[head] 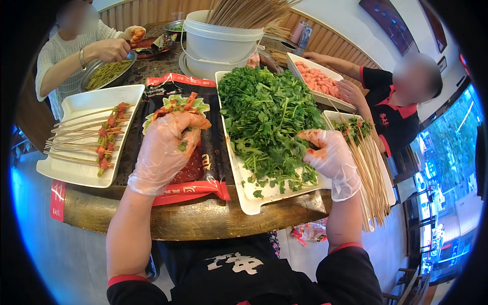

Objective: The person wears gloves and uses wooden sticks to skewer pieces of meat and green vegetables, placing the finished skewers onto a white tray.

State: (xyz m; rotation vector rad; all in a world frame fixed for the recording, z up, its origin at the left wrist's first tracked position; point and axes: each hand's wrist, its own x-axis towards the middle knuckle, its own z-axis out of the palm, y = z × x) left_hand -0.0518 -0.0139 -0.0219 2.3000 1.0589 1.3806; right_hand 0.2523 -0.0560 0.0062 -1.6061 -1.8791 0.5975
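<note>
My left hand (167,148), in a clear plastic glove, is curled above an opened black and red food bag (213,152). Red sauce coats its fingertips, and a scrap of green leaf shows by the palm; whether its fingers hold anything more is hidden. Inside the bag, wet red marinated food (189,167) shows below the hand. A heap of chopped coriander (267,110) fills most of a white tray (249,202). At the heap's right side my gloved right hand (331,156) pinches some coriander leaves between thumb and fingers.
Skewers of red and green pieces (105,139) lie on a left tray (76,175). More skewers (368,167) lie at right. Behind stand a white bucket (221,45) and bamboo sticks (248,13). Two people work across the table, near green beans (106,74) and pink sausages (318,82).
</note>
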